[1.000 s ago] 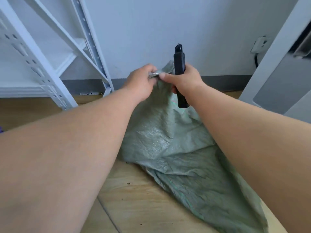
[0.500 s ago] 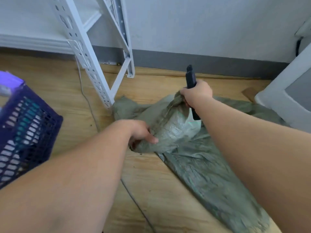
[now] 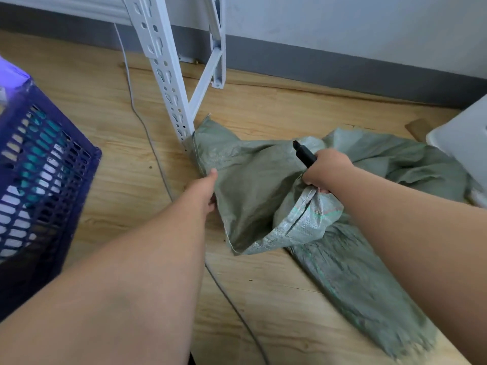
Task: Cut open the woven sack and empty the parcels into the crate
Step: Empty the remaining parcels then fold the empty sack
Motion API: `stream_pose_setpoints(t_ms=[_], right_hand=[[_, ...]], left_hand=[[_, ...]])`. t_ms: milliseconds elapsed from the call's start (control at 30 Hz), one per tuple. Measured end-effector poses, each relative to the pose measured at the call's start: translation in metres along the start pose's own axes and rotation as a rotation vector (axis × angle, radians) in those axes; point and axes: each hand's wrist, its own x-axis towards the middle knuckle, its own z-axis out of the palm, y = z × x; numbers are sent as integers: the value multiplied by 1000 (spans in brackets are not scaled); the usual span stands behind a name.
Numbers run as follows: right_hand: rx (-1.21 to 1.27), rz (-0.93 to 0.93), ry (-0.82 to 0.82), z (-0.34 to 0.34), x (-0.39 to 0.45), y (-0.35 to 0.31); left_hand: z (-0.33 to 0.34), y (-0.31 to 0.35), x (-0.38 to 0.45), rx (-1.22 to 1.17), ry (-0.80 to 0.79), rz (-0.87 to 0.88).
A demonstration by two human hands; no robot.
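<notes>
Wooden floor [image 3: 263,109]: shelving post [image 3: 168,83] against sack [image 3: 253,180], crate [image 3: 39,185] leftward.

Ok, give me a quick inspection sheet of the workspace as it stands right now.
Surface: wooden floor, light planks.
Job's things: green woven sack lies slack on the floor, its mouth open; blue slotted crate at left holds white and teal items; black cutter in hand.
Clutter: brown scrap by the wall.
Grip: left hand holds the sack's edge; right hand holds the cutter and a bunch of sack.
Cables: thin grey cable runs over the floor past the rack foot.
Surroundings: white metal rack, grey skirting, white object at right.
</notes>
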Motion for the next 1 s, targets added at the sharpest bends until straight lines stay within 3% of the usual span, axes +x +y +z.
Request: stream_pose_setpoints(t_ms=[67, 133, 233, 333, 500, 567, 667, 733, 900, 1000], right_hand=[[63, -74, 55, 4, 3, -1], [221, -109, 106, 8, 5, -3], [599, -14, 129, 16, 3, -4], [825, 34, 59, 22, -2, -2], [897, -2, -149, 36, -13, -1], [857, -3, -154, 40, -15, -3], [860, 4, -154, 41, -15, -4], [860, -11, -187, 40, -15, -5], [891, -16, -200, 40, -19, -6], [961, -52, -153, 39, -18, -6]], left_hand=[[9, -1, 4, 78, -21, 141], [24, 3, 3, 338, -70, 406], [47, 6, -11, 664, -380, 629], [56, 5, -19, 843, -472, 644], [49, 7, -29, 1046, -575, 518], [46, 9, -36, 909, -506, 456], [41, 19, -34, 336, -160, 403], [38, 28, -30, 119, 0, 430], [48, 17, -32, 354, -88, 298], [58, 8, -32, 583, 30, 539]])
